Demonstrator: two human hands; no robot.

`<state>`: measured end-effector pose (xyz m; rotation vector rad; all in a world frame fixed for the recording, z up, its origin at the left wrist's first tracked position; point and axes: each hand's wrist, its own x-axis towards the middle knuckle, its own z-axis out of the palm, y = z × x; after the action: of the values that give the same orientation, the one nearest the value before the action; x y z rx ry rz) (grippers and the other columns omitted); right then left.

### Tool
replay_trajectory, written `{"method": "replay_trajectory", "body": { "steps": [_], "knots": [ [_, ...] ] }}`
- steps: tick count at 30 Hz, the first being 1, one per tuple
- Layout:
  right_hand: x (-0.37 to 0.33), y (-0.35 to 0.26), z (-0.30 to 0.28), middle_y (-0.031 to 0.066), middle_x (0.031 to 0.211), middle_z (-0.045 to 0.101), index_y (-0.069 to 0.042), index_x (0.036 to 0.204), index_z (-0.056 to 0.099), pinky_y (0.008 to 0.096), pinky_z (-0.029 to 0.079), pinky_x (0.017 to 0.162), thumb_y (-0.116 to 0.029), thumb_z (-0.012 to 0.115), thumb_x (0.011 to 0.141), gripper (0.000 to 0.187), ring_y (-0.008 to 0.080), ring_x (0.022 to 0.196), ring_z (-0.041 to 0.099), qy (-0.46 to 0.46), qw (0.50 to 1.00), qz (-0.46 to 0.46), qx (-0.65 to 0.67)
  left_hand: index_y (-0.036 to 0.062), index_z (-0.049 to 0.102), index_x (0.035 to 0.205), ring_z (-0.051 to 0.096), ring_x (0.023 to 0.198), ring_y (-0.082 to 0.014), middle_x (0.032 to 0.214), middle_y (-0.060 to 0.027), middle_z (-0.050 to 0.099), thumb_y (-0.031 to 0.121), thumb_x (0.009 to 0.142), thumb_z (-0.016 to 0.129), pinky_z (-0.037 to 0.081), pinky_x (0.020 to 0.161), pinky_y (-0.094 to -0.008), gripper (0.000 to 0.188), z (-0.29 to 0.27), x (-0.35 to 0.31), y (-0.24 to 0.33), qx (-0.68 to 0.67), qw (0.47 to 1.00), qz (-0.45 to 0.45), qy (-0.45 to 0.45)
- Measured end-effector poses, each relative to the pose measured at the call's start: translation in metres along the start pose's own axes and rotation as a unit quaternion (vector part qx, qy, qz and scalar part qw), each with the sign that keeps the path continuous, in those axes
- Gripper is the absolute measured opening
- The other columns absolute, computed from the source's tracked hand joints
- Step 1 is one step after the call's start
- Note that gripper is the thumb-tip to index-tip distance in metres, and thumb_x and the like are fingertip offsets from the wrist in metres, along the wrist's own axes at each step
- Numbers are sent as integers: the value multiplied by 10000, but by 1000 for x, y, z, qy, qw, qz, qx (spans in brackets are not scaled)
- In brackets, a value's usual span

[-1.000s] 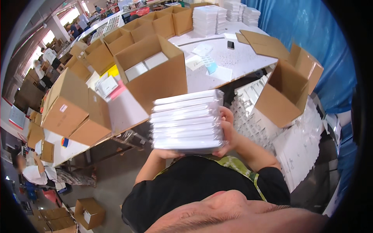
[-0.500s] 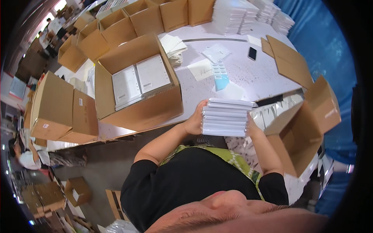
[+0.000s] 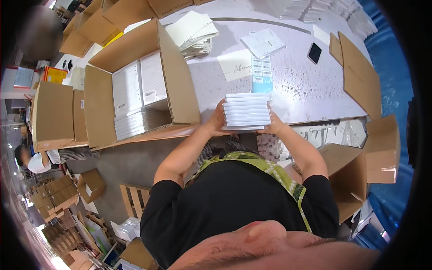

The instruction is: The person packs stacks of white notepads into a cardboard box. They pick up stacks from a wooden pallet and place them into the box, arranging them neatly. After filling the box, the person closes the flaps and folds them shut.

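Between both hands I hold a stack of white paper packs [image 3: 246,112] in clear wrap, over the front edge of the table. My left hand [image 3: 217,120] presses the stack's left side, its fingers partly hidden behind it. On the opposite side my right hand [image 3: 273,122] grips the right ends of the packs. To the left, an open cardboard box [image 3: 182,81] contains similar wrapped packs [image 3: 128,90] in two columns with barcode labels. A gap shows at the box's near right corner.
Beyond the stack lie a blue-and-white label sheet [image 3: 262,83], a handwritten paper [image 3: 234,65] and a wrapped pack [image 3: 263,42]. A phone [image 3: 314,53] and flat cardboard [image 3: 360,74] are farther right. Loose papers [image 3: 191,31] sit beside the box. Another open carton [image 3: 346,180] stands at lower right.
The stack in my hands has moved left and farther over the table edge, and is now held more level. The view has shifted, so the box appears closer and more to the left.
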<state>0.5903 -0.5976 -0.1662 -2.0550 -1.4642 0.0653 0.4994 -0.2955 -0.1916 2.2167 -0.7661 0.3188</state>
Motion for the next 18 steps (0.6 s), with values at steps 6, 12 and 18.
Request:
{"method": "replay_trajectory", "body": {
  "steps": [6, 12, 18],
  "knots": [
    [21, -10, -7, 184, 1513, 368, -92, 1465, 420, 455, 291, 1164, -229, 747, 814, 742, 409, 1380, 354, 17, 988, 112, 103, 66, 315, 1446, 444, 1290, -296, 1335, -107, 510, 317, 615, 876, 267, 1167, -445, 1033, -20, 28, 22, -391, 883, -257, 27],
    [31, 23, 1, 189, 1573, 289, -102, 1515, 337, 413, 290, 1176, -280, 787, 794, 868, 338, 1432, 315, 28, 801, 381, 460, 101, 394, 1430, 452, 1305, -301, 1372, -111, 497, 370, 682, 840, 231, 1175, -516, 911, -31, 38, 26, -410, 858, -271, 152],
    [39, 21, 11, 231, 1586, 232, -115, 1525, 324, 428, 284, 1180, -332, 895, 648, 1069, 388, 1455, 266, -27, 991, 127, -31, 133, 344, 1479, 407, 1363, -326, 1434, -107, 449, 418, 647, 857, 169, 1194, -582, 1018, -11, 20, -9, 89, 993, -12, 72]
  ]
}}
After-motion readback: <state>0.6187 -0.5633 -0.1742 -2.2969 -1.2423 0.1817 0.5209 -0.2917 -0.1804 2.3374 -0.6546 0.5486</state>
